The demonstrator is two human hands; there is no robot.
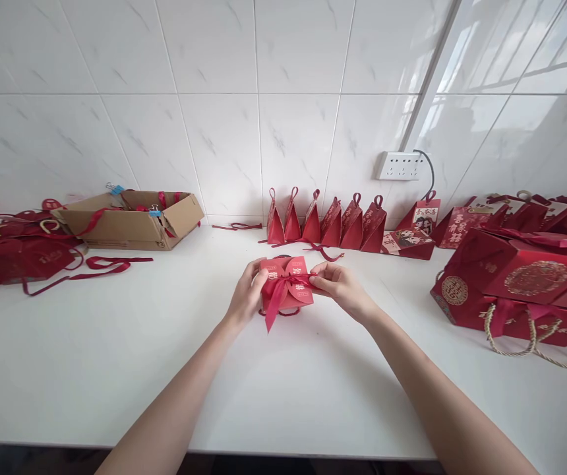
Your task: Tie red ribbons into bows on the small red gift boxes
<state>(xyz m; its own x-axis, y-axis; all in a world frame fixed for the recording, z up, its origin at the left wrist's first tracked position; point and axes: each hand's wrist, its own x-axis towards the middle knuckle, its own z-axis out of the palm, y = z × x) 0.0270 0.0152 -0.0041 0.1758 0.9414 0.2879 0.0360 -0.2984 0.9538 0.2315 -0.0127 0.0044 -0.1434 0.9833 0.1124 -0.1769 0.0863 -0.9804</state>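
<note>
A small red gift box (291,272) with a red ribbon (278,298) tied across its top sits on the white table (115,356) at the centre. My left hand (248,291) grips the box's left side, fingers curled round it and pinching the ribbon. My right hand (339,287) pinches the ribbon's right end at the box's right edge. A ribbon tail hangs down over the front of the box.
A row of folded red pouches (328,223) stands against the tiled wall. An open cardboard box (132,221) and a pile of flat red bags (11,247) lie at the left. Large red gift bags with rope handles (521,284) fill the right. A wall socket (398,165) hangs behind.
</note>
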